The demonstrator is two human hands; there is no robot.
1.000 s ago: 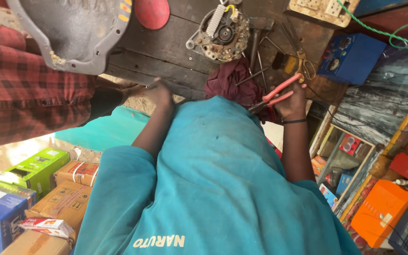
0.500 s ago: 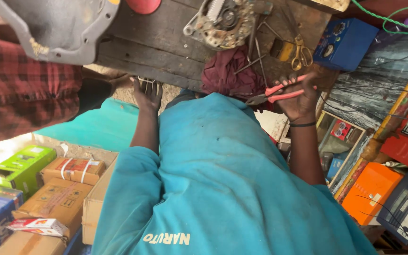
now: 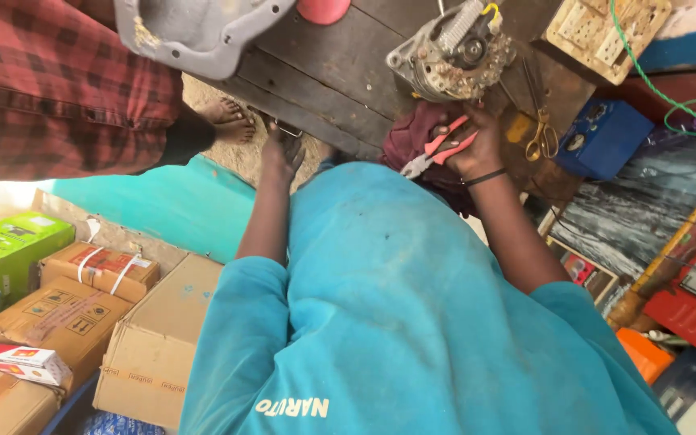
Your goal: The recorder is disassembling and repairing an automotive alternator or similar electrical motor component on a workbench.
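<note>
1 head view, steeply downward (close)

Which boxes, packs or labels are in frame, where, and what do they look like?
Green carton: far left edge, rectangular, bright green with a pale label.
Small brown carton: right of the green one, red print, white straps.
Large brown carton: bottom left beside the teal sleeve, plain cardboard.
Flat red and white pack: lower left, lying on a brown carton.
Blue box: upper right on the bench, with round dials.
</note>
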